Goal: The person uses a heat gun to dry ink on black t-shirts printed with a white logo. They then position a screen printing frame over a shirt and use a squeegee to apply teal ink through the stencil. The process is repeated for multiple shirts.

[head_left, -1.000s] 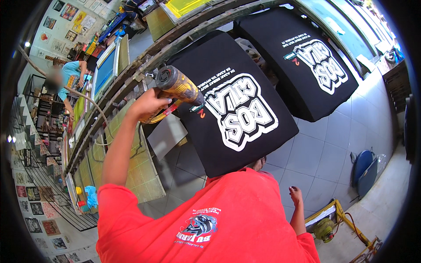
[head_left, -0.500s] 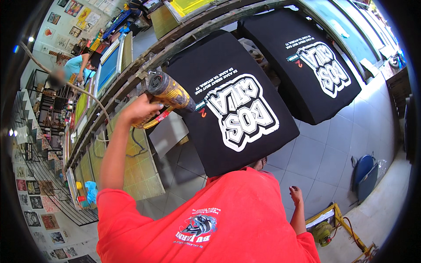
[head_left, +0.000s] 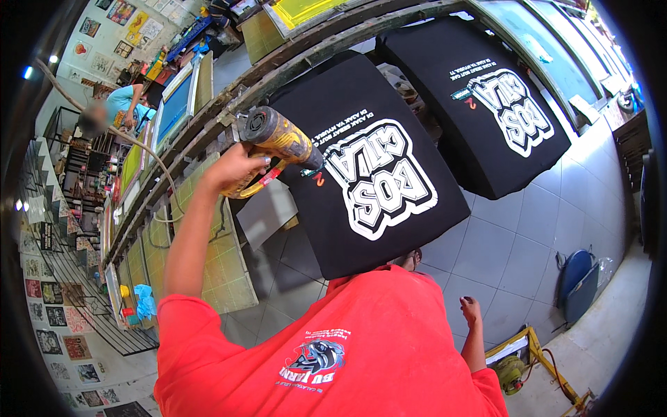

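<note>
Head view: the yellow heat gun (head_left: pixel 283 136) is grasped by its handle in the left hand (head_left: pixel 240 167), the fingers wrapped around it, and its dark nozzle (head_left: pixel 312 160) has just been swung back in over the printing on the nearer black cloth (head_left: pixel 316 87). Half a second ago the nozzle was drawn farther toward the left edge, and the small white lettering (head_left: pixel 347 128) was left fully exposed; now the end of that lettering is partly covered by the gun again, much as it was a second ago. By this, the work appears to be centred on the small print beside the orange mark (head_left: pixel 317 179) rather than on the large white design (head_left: pixel 389 181), which is left uncovered. Whether the cloth is touched by the nozzle cannot be told. The cloth is stretched over a board directly in front of the red shirt (head_left: pixel 347 306), and its position is essentially unchanged. A similarly printed second black cloth (head_left: pixel 434 59) is set beyond it to the right. Nothing is seen in the right hand (head_left: pixel 470 308), which is held low over the tiled floor (head_left: pixel 486 250), its fingers loosely curled.
</note>
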